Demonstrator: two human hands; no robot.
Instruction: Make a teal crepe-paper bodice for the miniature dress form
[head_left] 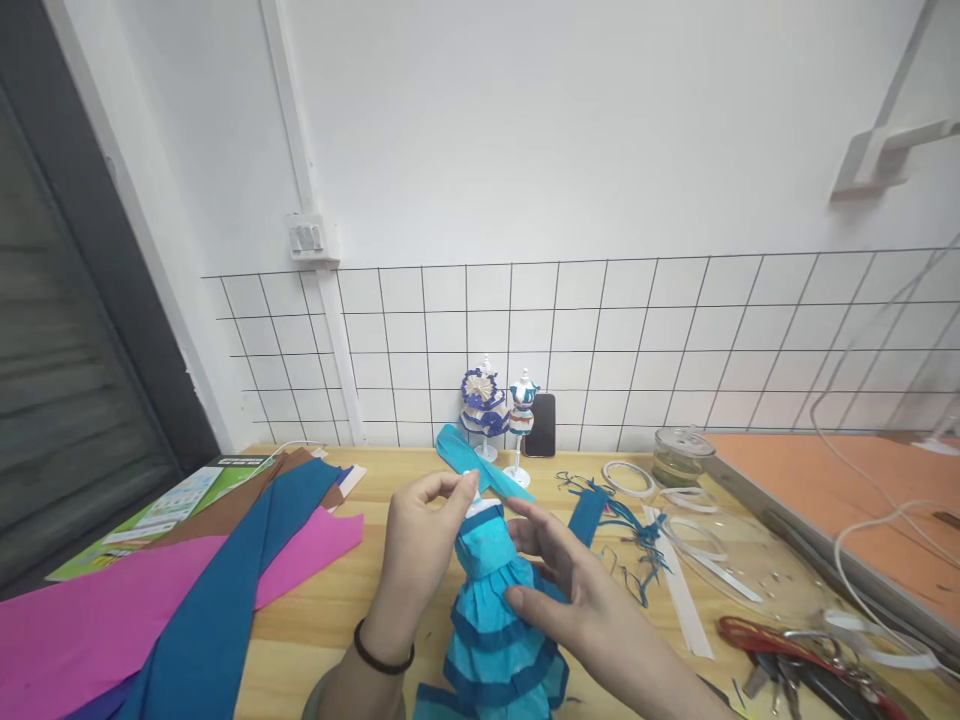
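A small white dress form (486,507) wears a turquoise tiered dress (489,575) with darker teal bands on its skirt. At its neck, the thumb and fingers of my left hand (427,535) are pinched together, holding the form upright but slightly tilted. My right hand (574,590) curves around the dress's right side, thumb on the front of the skirt and the other fingers by the bodice and partly behind it. Just behind lies a light turquoise crepe paper strip (463,452). The lower end of the dress is cut off by the frame's bottom edge.
Two small dressed forms, one purple-trimmed (484,415) and one blue-trimmed (521,420), stand by the wall near a phone (540,425). Pink paper (112,590) and teal paper (217,600) lie left. Right are teal scraps (637,525), a round container (681,457) and keys (784,680).
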